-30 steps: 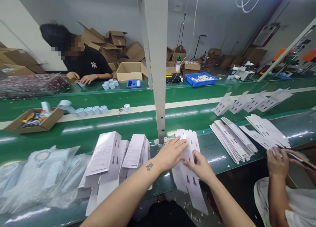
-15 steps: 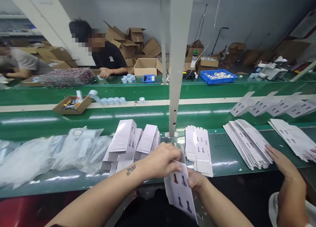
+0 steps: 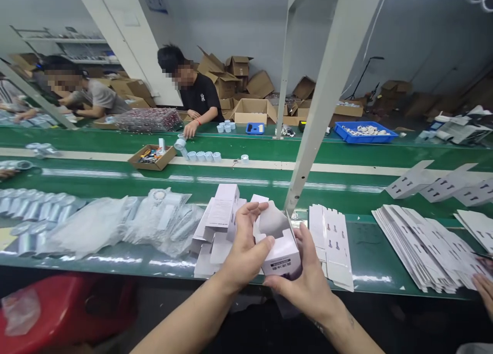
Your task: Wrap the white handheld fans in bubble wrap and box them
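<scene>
A white carton (image 3: 284,256), flatter moments earlier, is now squared open, its unfolding seemingly well along; it is clasped between left hand (image 3: 246,248) and right hand (image 3: 310,274), flat cartons (image 3: 334,241) lying just rightward.

white carton (image 3: 282,250) | dark lettering | open-topped, flap raised | tilted between left hand (image 3: 245,248) and right hand (image 3: 309,278)

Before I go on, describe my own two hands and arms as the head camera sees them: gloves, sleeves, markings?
Both the left hand and the right hand are ungloved, with five-fingered human shapes. No sleeve, watch or ring shows on either. The right forearm bears small, faint dark markings near the wrist, too indistinct to make out.
</scene>
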`<action>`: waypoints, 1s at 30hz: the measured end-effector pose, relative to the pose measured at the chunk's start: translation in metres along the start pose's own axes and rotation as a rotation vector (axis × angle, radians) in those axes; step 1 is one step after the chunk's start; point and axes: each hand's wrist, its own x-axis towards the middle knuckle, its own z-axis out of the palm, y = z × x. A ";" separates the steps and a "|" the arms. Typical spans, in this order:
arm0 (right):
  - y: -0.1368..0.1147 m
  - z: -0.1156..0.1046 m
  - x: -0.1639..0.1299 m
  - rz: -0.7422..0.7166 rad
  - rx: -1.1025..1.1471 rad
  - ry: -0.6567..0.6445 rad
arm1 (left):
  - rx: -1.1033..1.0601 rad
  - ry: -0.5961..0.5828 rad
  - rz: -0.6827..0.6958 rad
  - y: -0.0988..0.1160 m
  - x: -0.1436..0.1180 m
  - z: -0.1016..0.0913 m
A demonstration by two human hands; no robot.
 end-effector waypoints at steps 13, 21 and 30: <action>-0.070 0.023 0.021 -0.239 -0.244 -0.422 | -0.128 -0.508 -0.341 0.029 -0.014 -0.103; -0.074 0.089 -0.015 -0.045 -0.324 -0.024 | 0.206 -0.165 -0.188 0.033 -0.042 -0.123; -0.087 0.115 -0.028 -0.288 -0.322 -0.056 | -0.402 -0.408 -0.389 0.027 -0.057 -0.152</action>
